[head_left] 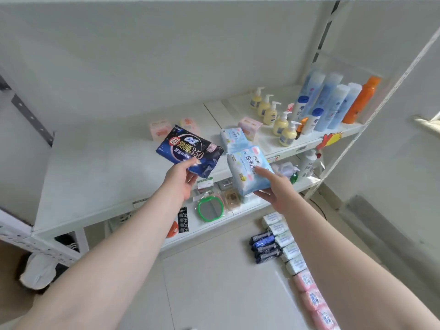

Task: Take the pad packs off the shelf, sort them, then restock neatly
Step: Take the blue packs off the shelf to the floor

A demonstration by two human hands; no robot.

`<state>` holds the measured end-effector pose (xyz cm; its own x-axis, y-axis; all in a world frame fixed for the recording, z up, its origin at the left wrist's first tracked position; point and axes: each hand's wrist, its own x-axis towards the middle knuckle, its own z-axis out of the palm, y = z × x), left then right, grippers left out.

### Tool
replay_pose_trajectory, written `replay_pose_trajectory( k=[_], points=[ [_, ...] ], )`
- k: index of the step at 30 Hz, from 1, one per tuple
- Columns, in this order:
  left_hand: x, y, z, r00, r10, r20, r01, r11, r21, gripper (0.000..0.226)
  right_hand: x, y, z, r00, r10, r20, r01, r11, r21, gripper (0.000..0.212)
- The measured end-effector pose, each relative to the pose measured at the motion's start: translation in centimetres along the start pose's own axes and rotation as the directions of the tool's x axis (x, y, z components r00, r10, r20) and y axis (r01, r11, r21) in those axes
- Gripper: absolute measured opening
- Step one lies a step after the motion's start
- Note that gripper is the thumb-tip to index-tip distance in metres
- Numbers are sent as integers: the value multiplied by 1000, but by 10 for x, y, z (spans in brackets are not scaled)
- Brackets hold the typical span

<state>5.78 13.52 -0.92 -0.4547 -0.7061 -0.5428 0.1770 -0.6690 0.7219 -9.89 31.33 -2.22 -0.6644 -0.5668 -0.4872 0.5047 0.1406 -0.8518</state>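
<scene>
— How far along are we looking?

— I'm judging about midway. The shelf (pixel 100 167) is stretching bare beneath and to the left of both hands, while sorted rows of packs on the floor (pixel 295 258) are lying below the right forearm — white, dark blue, then pink. Whether this is the tail of unloading or the start of restocking, I can't tell.

— What's remaining up there?

— Another pale blue pack (pixel 229 136) is sitting just behind the right hand, and a few pink packs (pixel 250 127) are lying beyond both hands, near the pump bottles (pixel 281 123) off to the right.

— And the hands?

— I'm seeing the left hand (pixel 181 177) pinching the dark blue pack (pixel 190 151) by its lower edge, thumb on top, holding it above the shelf. The right hand (pixel 273 186) is gripping the light blue pack (pixel 247 170) — fingers beneath, thumb across the front. The two packs are hanging side by side, nearly touching.
</scene>
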Motion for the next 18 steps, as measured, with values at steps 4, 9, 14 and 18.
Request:
replay_pose_trajectory(
  k=[4, 9, 14, 18],
  points=[
    [-24, -61, 31, 997, -75, -21, 75, 997, 3, 17, -31, 12, -71, 993, -1, -115, 6, 999, 40, 44],
    [-70, -166, 79, 990, -139, -12, 139, 987, 77, 20, -69, 23, -167, 992, 98, -74, -75, 963, 260, 40],
    [-117, -259, 98, 968, -245, -56, 249, 963, 100, 22, -96, 38, -228, 992, 118, -51, -97, 947, 307, 31],
    [-147, -297, 93, 961, -261, -90, 269, 959, 92, 28, -111, 57, -258, 987, 152, -41, -139, 965, 223, 29]
  ],
)
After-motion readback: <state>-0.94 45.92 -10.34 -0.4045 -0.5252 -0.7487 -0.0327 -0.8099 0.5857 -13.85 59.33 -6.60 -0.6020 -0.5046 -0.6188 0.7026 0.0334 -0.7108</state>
